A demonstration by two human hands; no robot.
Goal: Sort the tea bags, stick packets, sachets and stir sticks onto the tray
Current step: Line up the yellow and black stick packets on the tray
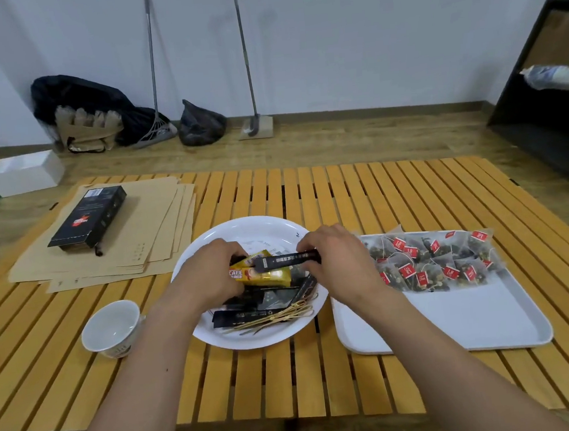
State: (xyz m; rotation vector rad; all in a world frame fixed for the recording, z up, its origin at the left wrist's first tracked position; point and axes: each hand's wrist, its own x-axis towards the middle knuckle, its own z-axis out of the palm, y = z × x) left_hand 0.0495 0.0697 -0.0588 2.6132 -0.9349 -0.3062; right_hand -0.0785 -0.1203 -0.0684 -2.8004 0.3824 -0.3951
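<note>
The slatted wooden table [394,185] carries all task items. At its right side lies the white tray [457,320]. The tray's far half is filled with tea bags [431,261] in rows, red tags showing; its near half is bare. Just left of the tray, nearly touching it, sits the round white plate [243,227], which holds the unsorted stock: yellow sachets [264,275], more black stick packets [250,312] and a bundle of stir sticks [281,317] at the near rim.

Both hands work over the plate, close together. The left hand [209,273] has fingers curled on the yellow sachets, gripping or steadying them. The right hand [334,255] pinches one end of a black stick packet [288,259], held level above the pile.

Step in hand, as judged: tea bags appear sorted; stick packets are being collected. The next move calls for carrying the held packet right to the tray's bare near half and laying it clear of the tea bags, aligned for a row.

Also present: a white cup [112,328], a black box [87,220] on brown envelopes [160,226].
</note>
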